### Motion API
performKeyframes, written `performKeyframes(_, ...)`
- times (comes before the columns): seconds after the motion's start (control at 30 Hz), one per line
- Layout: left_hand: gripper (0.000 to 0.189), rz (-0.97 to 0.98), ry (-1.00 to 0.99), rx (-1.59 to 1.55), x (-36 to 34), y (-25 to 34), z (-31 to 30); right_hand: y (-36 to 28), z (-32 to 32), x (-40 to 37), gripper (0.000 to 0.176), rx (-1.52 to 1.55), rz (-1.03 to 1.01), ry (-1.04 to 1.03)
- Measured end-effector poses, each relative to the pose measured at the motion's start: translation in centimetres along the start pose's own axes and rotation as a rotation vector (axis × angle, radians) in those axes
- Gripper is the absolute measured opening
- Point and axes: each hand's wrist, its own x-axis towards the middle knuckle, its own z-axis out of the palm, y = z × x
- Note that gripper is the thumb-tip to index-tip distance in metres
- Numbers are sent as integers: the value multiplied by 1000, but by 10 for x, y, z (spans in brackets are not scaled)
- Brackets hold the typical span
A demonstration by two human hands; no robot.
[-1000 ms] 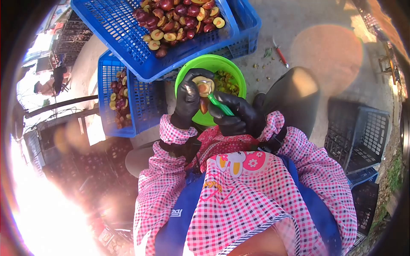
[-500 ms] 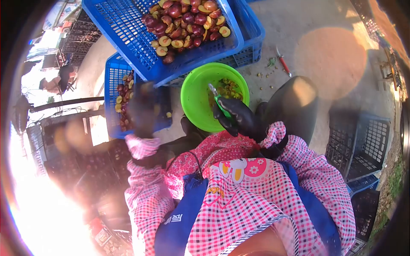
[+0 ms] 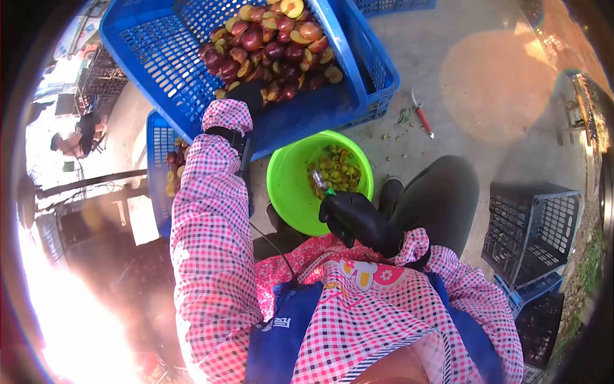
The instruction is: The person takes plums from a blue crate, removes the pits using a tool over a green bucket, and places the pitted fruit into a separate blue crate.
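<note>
My left hand (image 3: 249, 96), in a black glove, reaches into the upper blue crate (image 3: 150, 48) at the near edge of the halved plums (image 3: 281, 51). Its fingers are dark and partly hidden there, so their grip does not show. Black-gloved too, my right hand (image 3: 361, 221) is closed around a small green-handled tool (image 3: 324, 184) with a metal tip. That tip points over the bright green basin (image 3: 281, 185), which holds yellow-green plum pits and scraps (image 3: 339, 168).
Beneath the upper crate sits another blue crate (image 3: 382, 70). A further blue crate (image 3: 157, 144) with plum halves stands at left. On the concrete lies a red-handled knife (image 3: 422, 118) near leaf scraps (image 3: 403, 116). Dark crates (image 3: 531, 233) stand at right.
My left hand has moved from above the left crate up and right into the upper crate of plums. My right hand keeps the tool over the basin. The view has shifted slightly.
</note>
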Motion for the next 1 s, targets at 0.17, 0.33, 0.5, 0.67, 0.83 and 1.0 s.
performKeyframes(0.17,46,25,125,-107,12,-20,35,4,-8,3,37,19,-33,-19)
performKeyframes(0.33,44,-25,3,-1368,-116,55,-43,3,4,5,36,-277,-155,336)
performKeyframes(0.5,40,-34,-108,-1912,-195,108,-11,34,-1,19,36,-599,-430,414)
performKeyframes(0.67,51,-15,-41,-2029,-218,134,7,34,0,4,34,-941,-593,355)
performKeyframes(0.83,56,-141,114,-2048,-223,156,2,37,1,4,24,-841,-431,273)
performKeyframes(1.0,60,-217,119,-2132,-221,161,6,41,1,5,21,-895,-516,240)
